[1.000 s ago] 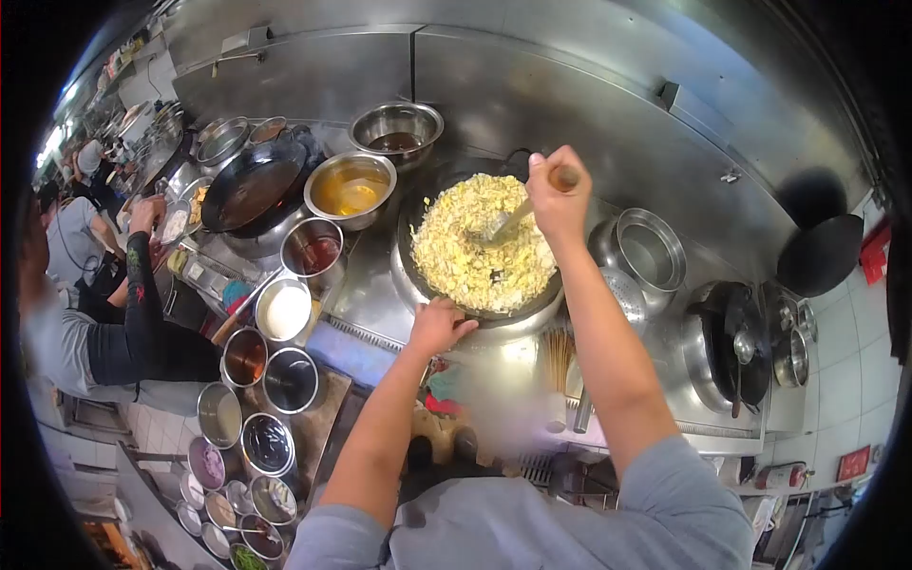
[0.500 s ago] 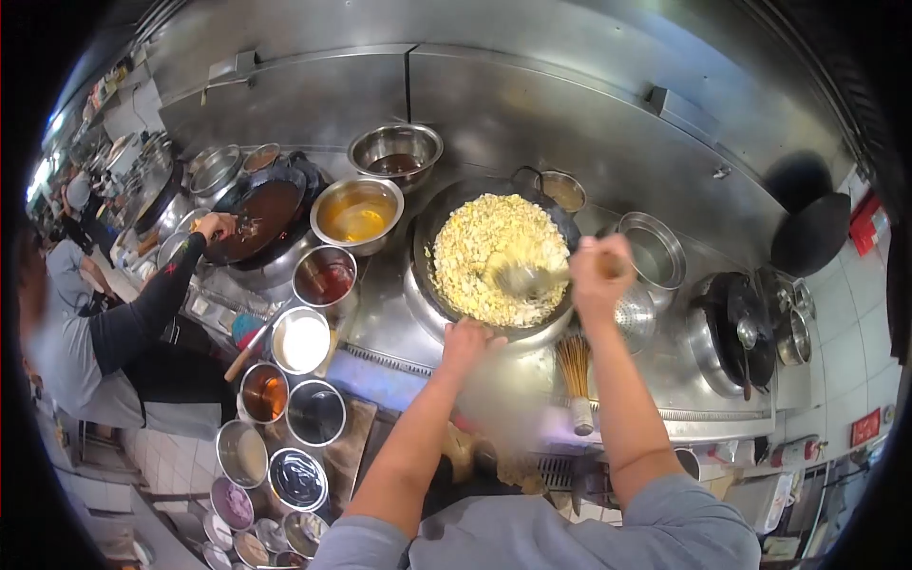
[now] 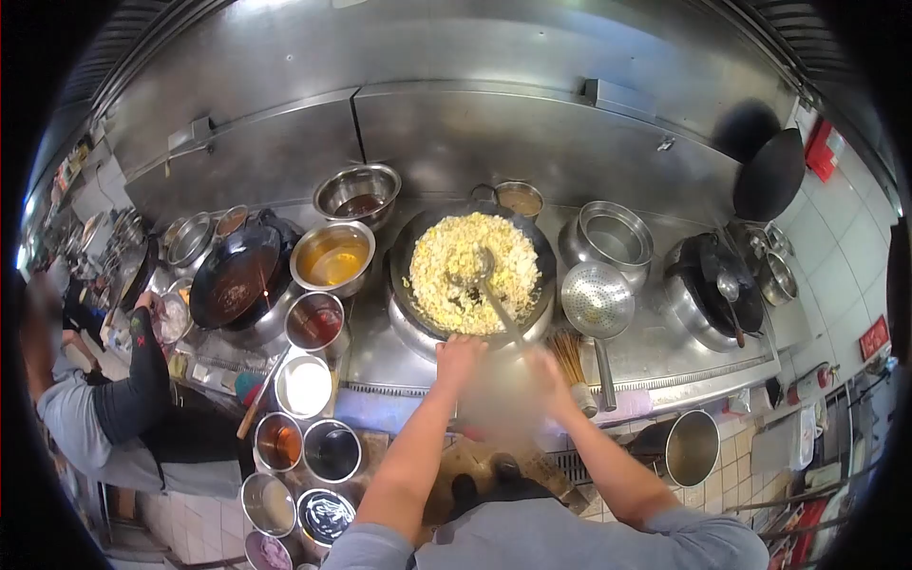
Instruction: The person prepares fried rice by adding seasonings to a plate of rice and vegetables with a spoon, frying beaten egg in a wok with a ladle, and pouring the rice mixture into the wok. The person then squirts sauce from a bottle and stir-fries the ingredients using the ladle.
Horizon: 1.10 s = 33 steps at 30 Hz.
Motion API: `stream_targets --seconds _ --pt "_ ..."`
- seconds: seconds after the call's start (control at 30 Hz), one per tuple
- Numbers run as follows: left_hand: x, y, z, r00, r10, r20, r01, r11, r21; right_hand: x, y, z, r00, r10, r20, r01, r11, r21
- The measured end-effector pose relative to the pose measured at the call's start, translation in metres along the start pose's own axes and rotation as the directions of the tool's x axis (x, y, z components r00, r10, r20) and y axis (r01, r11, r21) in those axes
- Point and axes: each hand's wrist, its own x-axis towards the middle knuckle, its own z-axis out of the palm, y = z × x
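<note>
A large black wok [image 3: 404, 290] holds a heap of pale yellow and white chopped food [image 3: 503, 247], which looks like egg mixed with small pieces I cannot make out. My left hand [image 3: 460, 357] is closed on the wok's near rim. In my right hand [image 3: 548, 382], low and to the right of the wok, is the handle of a ladle [image 3: 500, 306]. The ladle's bowl lies in the middle of the food. A blurred patch hides part of my right hand's fingers.
A perforated strainer [image 3: 597, 300] rests right of the wok beside a bamboo brush [image 3: 570, 366]. Bowls of yellow liquid [image 3: 334, 258] and red sauce [image 3: 314, 320] stand to the left, above several seasoning pots. At far left, a co-worker [image 3: 133, 399] stands near another wok [image 3: 237, 285].
My right hand has come down and toward me, drawing the ladle's handle lower, its bowl now further left in the food. My left hand stays on the rim. The camera view has shifted.
</note>
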Motion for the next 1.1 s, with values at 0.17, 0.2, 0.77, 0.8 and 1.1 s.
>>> stream_targets --seconds 0.17,0.2,0.77,0.8,1.1 --pt "0.002 0.009 0.005 1.0 0.017 -0.012 -0.018 0.995 -0.101 -0.069 -0.008 -0.028 0.675 0.415 0.61 -0.654 -0.045 0.755" --pt "0.003 0.009 0.01 0.999 0.015 -0.034 -0.018 0.995 -0.101 -0.048 -0.017 -0.018 0.687 0.417 0.595 -0.588 -0.162 0.792" --pt "0.0 0.034 0.007 0.99 -0.139 0.019 0.138 0.99 0.042 0.064 0.015 -0.081 0.946 0.218 0.242 -0.062 0.85 -0.523" --pt "-0.002 0.033 0.008 0.989 -0.147 0.025 0.146 0.988 0.05 0.08 0.004 -0.077 0.95 0.244 0.196 -0.125 0.869 -0.479" --pt "-0.001 0.028 0.008 0.984 -0.161 0.071 0.162 0.987 -0.004 0.106 -0.011 0.033 0.925 0.245 0.291 -0.019 0.794 -0.607"
